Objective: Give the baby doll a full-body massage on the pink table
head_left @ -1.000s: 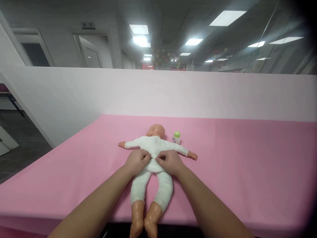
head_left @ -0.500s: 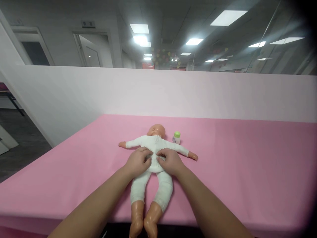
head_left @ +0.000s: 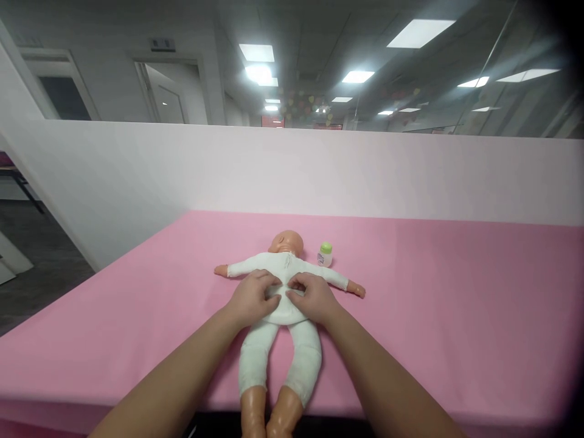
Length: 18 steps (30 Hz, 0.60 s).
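Currently both hands rest on the torso of a baby doll [head_left: 283, 271] that lies on its back near the front middle of the desk [head_left: 433, 292], head pointing away from the viewer and feet at the near edge. Left hand [head_left: 252, 298]: fingers curled, fingertips pinching the white fabric of the doll's suit at its waist, left of the midline. Right hand [head_left: 314, 297]: same posture, fingers bent and closed on the fabric just right of the midline. Fingertips of the two hands sit very close together, nearly touching over the doll's belly; a small ridge of cloth shows between them. Doll wears a white one-piece suit [head_left: 280, 353] covering arms, trunk and legs; bare hands and bare feet stick out of the cuffs. Doll's arms are spread out to either side, flat on the surface; legs slightly apart, feet running off the lower edge of the view. Desk is covered with a plain pink cloth. Small bottle [head_left: 325, 254] with a green cap stands upright just beside the doll's head, on the viewer's right, apart from both hands. Behind the desk a low pale partition wall [head_left: 319, 170] runs across the view. Above it, ceiling light panels [head_left: 420, 31] are lit, and a doorway [head_left: 166, 91] shows at far left.
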Each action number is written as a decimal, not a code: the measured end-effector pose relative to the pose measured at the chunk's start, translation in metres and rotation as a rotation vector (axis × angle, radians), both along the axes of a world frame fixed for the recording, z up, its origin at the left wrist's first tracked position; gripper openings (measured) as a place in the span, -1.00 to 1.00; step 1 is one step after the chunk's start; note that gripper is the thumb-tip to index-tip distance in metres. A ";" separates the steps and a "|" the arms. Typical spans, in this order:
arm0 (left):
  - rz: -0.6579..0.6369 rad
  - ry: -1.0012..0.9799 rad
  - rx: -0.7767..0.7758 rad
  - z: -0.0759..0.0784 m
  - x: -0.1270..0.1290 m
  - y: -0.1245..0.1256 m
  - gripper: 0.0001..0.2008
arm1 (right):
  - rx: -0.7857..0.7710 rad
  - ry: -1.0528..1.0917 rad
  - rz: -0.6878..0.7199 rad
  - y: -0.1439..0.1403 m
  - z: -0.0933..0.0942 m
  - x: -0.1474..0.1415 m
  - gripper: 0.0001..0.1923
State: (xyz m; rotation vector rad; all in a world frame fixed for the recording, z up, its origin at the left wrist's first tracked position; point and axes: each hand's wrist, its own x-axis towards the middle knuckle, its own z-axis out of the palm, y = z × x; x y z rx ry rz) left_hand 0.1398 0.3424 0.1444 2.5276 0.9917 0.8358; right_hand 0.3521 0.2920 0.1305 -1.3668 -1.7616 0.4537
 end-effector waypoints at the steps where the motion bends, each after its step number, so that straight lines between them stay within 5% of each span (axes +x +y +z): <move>1: 0.002 0.006 0.035 0.000 0.000 0.000 -0.66 | 0.024 0.000 -0.026 0.001 -0.002 0.000 -0.92; 8: 0.009 0.079 0.074 -0.002 0.001 0.000 -0.50 | 0.030 -0.039 -0.073 0.002 -0.005 -0.001 -0.78; 18: -0.028 0.060 -0.199 0.009 -0.001 -0.004 -0.80 | -0.142 -0.090 0.041 -0.009 0.009 -0.003 -0.86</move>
